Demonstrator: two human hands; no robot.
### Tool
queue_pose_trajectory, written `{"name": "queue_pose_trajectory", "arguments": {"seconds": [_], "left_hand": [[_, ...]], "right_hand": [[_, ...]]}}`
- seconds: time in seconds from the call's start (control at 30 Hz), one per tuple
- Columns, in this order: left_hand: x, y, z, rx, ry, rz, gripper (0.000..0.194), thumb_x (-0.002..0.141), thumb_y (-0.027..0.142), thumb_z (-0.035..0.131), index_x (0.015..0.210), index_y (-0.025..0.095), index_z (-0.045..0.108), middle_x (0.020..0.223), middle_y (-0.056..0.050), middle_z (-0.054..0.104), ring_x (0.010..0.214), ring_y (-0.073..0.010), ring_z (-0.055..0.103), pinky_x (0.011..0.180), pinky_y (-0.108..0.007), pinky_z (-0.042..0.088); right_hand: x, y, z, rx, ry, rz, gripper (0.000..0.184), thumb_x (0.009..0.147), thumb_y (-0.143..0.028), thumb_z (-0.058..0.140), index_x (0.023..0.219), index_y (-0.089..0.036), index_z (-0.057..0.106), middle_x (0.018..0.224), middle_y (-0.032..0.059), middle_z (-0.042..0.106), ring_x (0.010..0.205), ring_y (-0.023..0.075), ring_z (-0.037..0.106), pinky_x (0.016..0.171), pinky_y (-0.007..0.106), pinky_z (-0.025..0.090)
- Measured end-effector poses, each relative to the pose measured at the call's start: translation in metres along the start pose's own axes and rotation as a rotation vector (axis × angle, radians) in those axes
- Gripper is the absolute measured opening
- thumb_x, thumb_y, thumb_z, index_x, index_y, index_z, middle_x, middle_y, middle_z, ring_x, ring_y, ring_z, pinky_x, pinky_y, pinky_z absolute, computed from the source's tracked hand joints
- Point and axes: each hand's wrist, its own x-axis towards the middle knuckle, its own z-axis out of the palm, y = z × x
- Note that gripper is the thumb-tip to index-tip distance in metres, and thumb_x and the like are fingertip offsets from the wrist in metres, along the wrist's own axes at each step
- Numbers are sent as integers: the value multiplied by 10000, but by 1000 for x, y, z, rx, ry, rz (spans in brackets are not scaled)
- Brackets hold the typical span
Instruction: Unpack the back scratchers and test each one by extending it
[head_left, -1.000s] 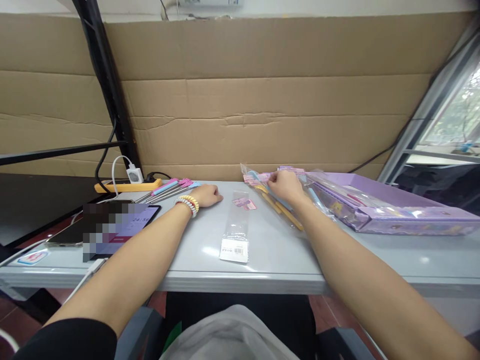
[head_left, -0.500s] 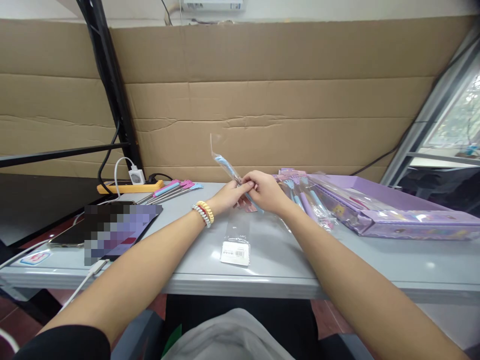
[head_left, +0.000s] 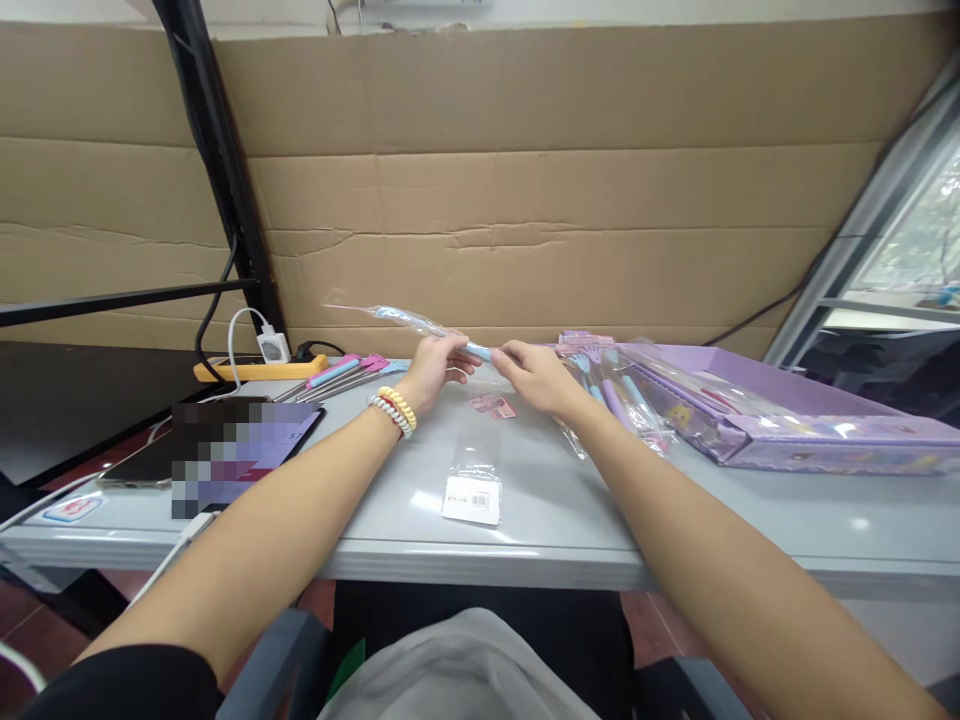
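Observation:
A light blue back scratcher [head_left: 480, 351] in a clear plastic sleeve is held slantwise above the table, its far end pointing up and left. My left hand [head_left: 435, 370] is closed around its middle, fingers partly curled. My right hand [head_left: 534, 376] pinches the near end of the blue handle. Beneath them on the table lie small pink cards [head_left: 492, 405] and a flat clear bag with a white barcode label [head_left: 471, 500]. To the right of my right hand are several bagged back scratchers [head_left: 616, 400] with blue and purple handles.
A purple box [head_left: 832, 445] stands at the right. Unbagged back scratchers [head_left: 341, 375] with pink and blue parts lie at back left, near a yellow power strip [head_left: 259, 372]. A tablet [head_left: 300, 440] lies left. Cardboard [head_left: 525, 200] stands behind the table.
The sleeved back scratcher has swung to a flatter angle, its far end moving left. My hands have drawn apart along it, and the small pink cards now show on the table.

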Motion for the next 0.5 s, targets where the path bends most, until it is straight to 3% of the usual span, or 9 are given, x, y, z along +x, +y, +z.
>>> {"name": "queue_pose_trajectory", "arguments": {"seconds": [0.13, 0.27, 0.37, 0.5], "left_hand": [[2, -1, -6, -7, -3, 10, 150, 640, 235, 552, 752, 147, 503, 613, -37, 605, 524, -127, 552, 442, -214, 400], [1, -3, -4, -38, -7, 11, 211, 636, 239, 591, 807, 166, 492, 652, -9, 591, 558, -132, 561, 440, -217, 399], [-1, -4, -3, -31, -6, -11, 265, 658, 324, 643, 834, 172, 516, 698, -4, 585, 583, -123, 564, 443, -203, 393], [-3, -5, -2, 105, -105, -123, 346, 717, 471, 609, 771, 129, 595, 735, -58, 606, 571, -102, 545, 455, -196, 389]], "right_hand": [[-1, 2, 0, -7, -70, 37, 313, 819, -427, 468, 911, -157, 597, 787, 40, 634, 684, 150, 532, 610, 254, 356], [0, 5, 2, -93, -60, -4, 191, 769, -326, 526, 865, -164, 558, 701, 17, 604, 612, 136, 504, 560, 241, 324], [1, 9, 3, -123, -25, -37, 124, 763, -283, 513, 817, -173, 525, 697, 18, 601, 603, 134, 496, 561, 240, 318], [2, 14, 5, -129, 30, -119, 83, 729, -230, 513, 786, -169, 524, 727, 28, 605, 621, 137, 496, 571, 243, 322]]}}
